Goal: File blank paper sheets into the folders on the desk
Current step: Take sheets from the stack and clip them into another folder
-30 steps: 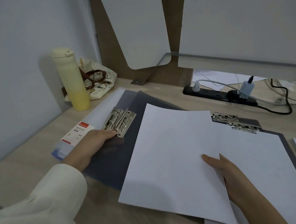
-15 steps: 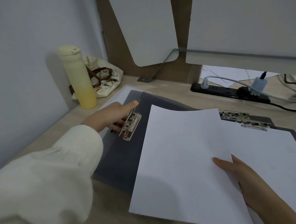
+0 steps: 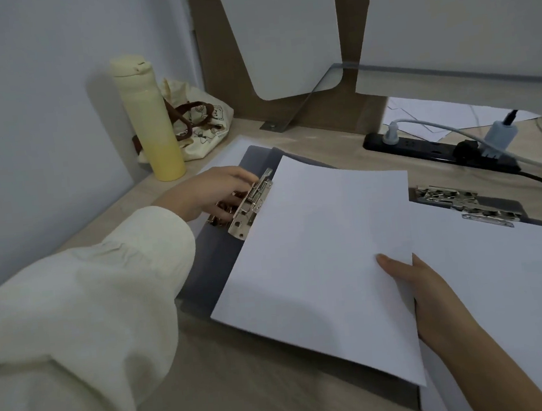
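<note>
An open dark grey folder (image 3: pixel 212 264) lies across the desk. My left hand (image 3: pixel 215 192) grips the metal clip (image 3: pixel 251 207) on its left half, and the clip stands raised. My right hand (image 3: pixel 427 293) pinches a blank white sheet (image 3: pixel 318 260) by its right edge, thumb on top. The sheet's upper left edge reaches the raised clip. On the folder's right half, another white sheet (image 3: pixel 508 281) sits under a second metal clip (image 3: pixel 461 203).
A yellow bottle (image 3: pixel 148 117) and a cloth bag (image 3: pixel 202 122) stand at the back left by the wall. A black power strip (image 3: pixel 440 152) with plugs and cables runs along the back right. More paper (image 3: pixel 228 153) lies behind the folder.
My left hand has curled round the left clip and lifted it. My right hand has slid the blank sheet left, up to that clip.
</note>
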### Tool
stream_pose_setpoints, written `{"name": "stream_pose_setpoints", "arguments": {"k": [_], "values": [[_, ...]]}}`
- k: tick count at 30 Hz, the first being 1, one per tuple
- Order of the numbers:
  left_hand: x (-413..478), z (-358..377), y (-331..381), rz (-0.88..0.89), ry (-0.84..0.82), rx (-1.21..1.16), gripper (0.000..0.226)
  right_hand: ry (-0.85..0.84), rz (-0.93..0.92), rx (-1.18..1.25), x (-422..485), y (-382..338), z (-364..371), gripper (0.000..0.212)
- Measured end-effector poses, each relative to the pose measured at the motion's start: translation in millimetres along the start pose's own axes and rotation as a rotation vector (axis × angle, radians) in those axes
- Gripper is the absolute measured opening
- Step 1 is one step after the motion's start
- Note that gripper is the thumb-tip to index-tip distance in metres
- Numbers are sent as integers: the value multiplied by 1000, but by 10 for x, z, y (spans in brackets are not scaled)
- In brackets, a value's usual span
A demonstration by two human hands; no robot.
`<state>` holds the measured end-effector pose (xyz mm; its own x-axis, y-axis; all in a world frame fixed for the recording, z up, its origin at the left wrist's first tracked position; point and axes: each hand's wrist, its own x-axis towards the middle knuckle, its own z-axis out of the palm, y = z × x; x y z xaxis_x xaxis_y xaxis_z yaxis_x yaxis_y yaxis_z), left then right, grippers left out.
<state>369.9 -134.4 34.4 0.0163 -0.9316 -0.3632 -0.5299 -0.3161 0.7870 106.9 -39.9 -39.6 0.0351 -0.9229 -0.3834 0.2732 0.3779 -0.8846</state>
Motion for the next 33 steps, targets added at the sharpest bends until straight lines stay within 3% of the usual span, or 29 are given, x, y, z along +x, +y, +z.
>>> {"name": "stream_pose_setpoints", "arguments": {"k": [6,18,24,33], "values": [[-29,-34,-7,3,-63,-10,26,29,16,8,86,32,47,34],[-57,-13,13,8,-90,-28,24,-24,138,27,159,38,-82,40],[-32,-3,5,6,-82,-14,24,-12,70,50,137,48,39,24],[-29,-26,-28,10,-102,-55,27,31,44,19,94,70,75,24]]}}
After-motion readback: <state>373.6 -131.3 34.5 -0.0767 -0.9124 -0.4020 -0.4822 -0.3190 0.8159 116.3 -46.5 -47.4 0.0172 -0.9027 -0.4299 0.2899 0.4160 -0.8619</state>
